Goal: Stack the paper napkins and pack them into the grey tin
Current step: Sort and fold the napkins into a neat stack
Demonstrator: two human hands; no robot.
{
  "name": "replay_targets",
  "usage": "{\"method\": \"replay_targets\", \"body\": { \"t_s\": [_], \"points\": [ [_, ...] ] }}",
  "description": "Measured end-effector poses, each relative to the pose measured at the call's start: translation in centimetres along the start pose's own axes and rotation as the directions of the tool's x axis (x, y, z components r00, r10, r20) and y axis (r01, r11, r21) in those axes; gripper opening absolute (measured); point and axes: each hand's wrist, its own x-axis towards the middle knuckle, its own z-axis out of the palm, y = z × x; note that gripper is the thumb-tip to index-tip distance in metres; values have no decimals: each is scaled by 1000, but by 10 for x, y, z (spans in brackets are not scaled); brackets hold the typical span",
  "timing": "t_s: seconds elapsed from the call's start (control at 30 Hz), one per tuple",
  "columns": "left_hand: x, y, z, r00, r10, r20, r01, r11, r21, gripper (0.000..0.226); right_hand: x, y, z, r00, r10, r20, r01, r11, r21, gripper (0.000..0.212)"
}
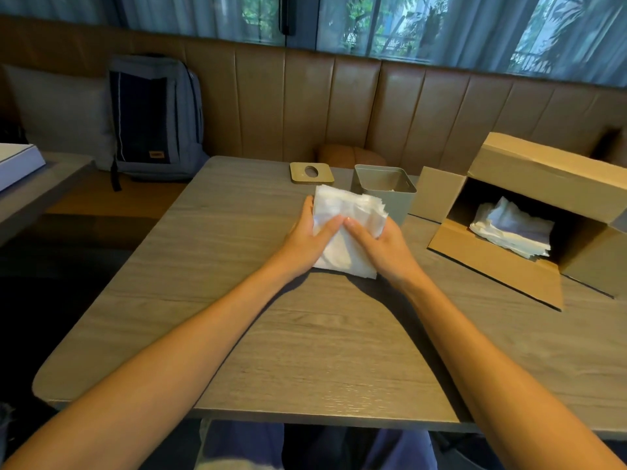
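My left hand [307, 237] and right hand [380, 242] gripped the stack of napkins [342, 212], which hid most of my fingers beneath it, leaving the thumbs on top. The stack also covered the seven o'clock corner of the grey tin [403, 205], whose walls hid most of its inside; a white scrap showed there, too small to tell. At three o'clock the cardboard box [543, 171] ran off the frame's edge, its depths lost in shadow. The label on the backpack [152, 120] at ten o'clock was too small to read.
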Motion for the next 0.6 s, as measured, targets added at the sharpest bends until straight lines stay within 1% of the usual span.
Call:
{"method": "replay_targets", "body": {
  "t_s": [0.03,0.1,0.17,0.27,0.33,0.4,0.5,0.53,0.57,0.6],
  "points": [
    [0,-1,-1,1000,7,-2,-7,1000,13,41,0,3,-1,1000,-4,-9,4,1000,-6,46],
    [2,-3,-6,1000,-4,-31,5,999,32,33,1,5,-4,997,-12,-72,11,1000,-10,40],
    [3,-1,-9,999,-22,-37,25,996,86,28,4,6,-5,992,20,-126,-23,1000,-20,35],
    [8,1,-11,997,-45,-57,52,990,133,33,7,5,0,988,52,-143,-64,995,-81,32],
    [10,9,-19,988,-133,-78,145,974,176,39,10,4,5,989,70,-127,-91,981,-174,33],
    [13,12,-37,973,-208,-104,230,930,288,40,14,5,12,992,95,-86,-115,957,-268,34],
    [11,12,-65,953,-273,-129,302,835,459,45,22,7,26,995,98,-21,-98,904,-417,33],
    [10,11,-70,952,-268,-148,305,799,518,49,26,8,32,995,98,1,-87,891,-445,33],
    [7,10,-73,956,-235,-175,294,754,588,54,30,8,38,994,107,15,-88,880,-467,33],
    [5,9,-74,961,-183,-206,275,689,671,60,33,8,45,993,119,17,-95,863,-497,33]
  ]
}}
